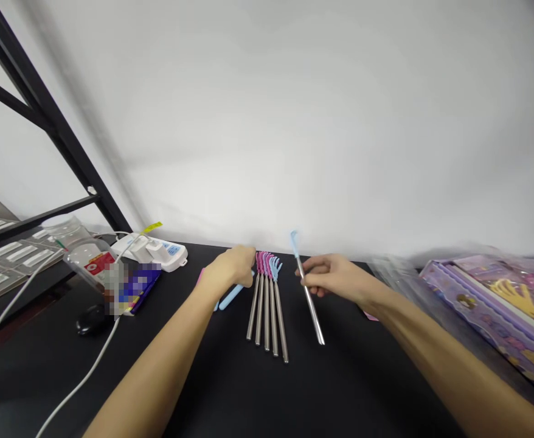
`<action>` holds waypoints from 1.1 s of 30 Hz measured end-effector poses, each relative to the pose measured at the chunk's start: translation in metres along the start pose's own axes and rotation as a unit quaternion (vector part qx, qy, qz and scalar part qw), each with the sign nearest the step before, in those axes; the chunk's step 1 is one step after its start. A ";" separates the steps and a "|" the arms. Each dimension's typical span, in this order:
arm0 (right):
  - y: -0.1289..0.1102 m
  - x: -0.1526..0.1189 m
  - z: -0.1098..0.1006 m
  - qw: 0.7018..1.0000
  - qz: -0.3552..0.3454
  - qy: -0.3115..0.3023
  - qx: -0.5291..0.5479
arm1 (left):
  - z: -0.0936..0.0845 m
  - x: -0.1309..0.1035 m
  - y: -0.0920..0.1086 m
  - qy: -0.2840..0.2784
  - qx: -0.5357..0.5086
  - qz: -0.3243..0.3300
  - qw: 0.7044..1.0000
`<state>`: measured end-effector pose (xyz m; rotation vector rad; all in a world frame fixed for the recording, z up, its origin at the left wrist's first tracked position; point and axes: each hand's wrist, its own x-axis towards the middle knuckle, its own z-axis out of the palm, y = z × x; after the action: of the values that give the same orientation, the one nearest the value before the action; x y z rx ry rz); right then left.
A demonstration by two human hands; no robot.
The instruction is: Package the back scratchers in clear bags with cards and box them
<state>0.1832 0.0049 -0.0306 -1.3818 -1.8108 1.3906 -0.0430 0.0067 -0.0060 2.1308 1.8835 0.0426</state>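
In my right hand (333, 278) is a back scratcher (310, 301), a silver rod with a light blue head, pinched near its upper part and tilted over the black table. Left of it lie several more back scratchers (267, 316) side by side, silver rods towards me, with pink, purple and blue claw heads at the far end. My left hand (235, 267) is closed beside those heads, knuckles up; its fingertips are hidden. Partly under it lies a light blue plastic handle (233, 297), with a bit of pink (200, 277) showing past the wrist.
A purple patterned box (490, 322) and clear plastic wrapping (399, 283) lie at the right. On the left are a white power strip (171, 252) with a cable, a clear plastic cup (82, 246), a blue packet (142, 289) and a black mouse (91, 319). A white wall rises behind.
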 end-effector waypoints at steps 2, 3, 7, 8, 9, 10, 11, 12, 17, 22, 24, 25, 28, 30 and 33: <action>-0.007 -0.004 -0.007 0.996 -0.058 0.019 0.069 | -0.009 -0.003 0.000 -0.014 -0.059 0.078 0.995; -0.010 -0.006 -0.010 0.989 -0.092 0.042 0.107 | -0.015 -0.005 0.000 -0.026 -0.100 0.131 0.986; -0.020 -0.012 -0.015 0.941 -0.199 0.158 0.224 | -0.033 -0.016 0.005 -0.077 -0.220 0.294 0.927; -0.021 -0.012 -0.016 0.932 -0.215 0.180 0.232 | -0.035 -0.018 0.007 -0.083 -0.226 0.307 0.921; -0.022 -0.013 -0.016 0.926 -0.227 0.196 0.231 | -0.036 -0.019 0.008 -0.087 -0.230 0.313 0.918; -0.022 -0.013 -0.016 0.921 -0.238 0.209 0.227 | -0.036 -0.020 0.008 -0.088 -0.233 0.314 0.916; -0.022 -0.013 -0.016 0.918 -0.247 0.216 0.222 | -0.035 -0.019 0.008 -0.087 -0.238 0.310 0.916; -0.022 -0.013 -0.016 0.916 -0.255 0.219 0.218 | -0.034 -0.019 0.007 -0.090 -0.246 0.303 0.916; -0.019 -0.013 -0.016 0.906 -0.281 0.243 0.202 | -0.030 -0.013 0.003 -0.125 -0.300 0.263 0.908; -0.018 -0.011 -0.017 0.895 -0.297 0.249 0.222 | -0.031 -0.011 0.000 -0.119 -0.327 0.251 0.903; -0.019 -0.011 -0.018 0.888 -0.299 0.248 0.247 | -0.031 -0.011 0.001 -0.098 -0.330 0.255 0.903; -0.020 -0.011 -0.019 0.885 -0.297 0.249 0.259 | -0.031 -0.011 0.001 -0.080 -0.332 0.258 0.904; -0.021 -0.012 -0.021 0.876 -0.291 0.253 0.288 | -0.030 -0.010 0.004 -0.026 -0.332 0.267 0.904; -0.020 -0.012 -0.023 0.878 -0.285 0.244 0.298 | -0.028 -0.008 0.005 -0.001 -0.332 0.271 0.903; -0.015 -0.013 -0.028 0.892 -0.268 0.204 0.301 | -0.023 -0.003 0.004 0.024 -0.334 0.273 0.902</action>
<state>0.2053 0.0053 -0.0041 -0.6990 -1.1971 1.1116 -0.0445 0.0076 0.0180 2.0530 0.9977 0.7483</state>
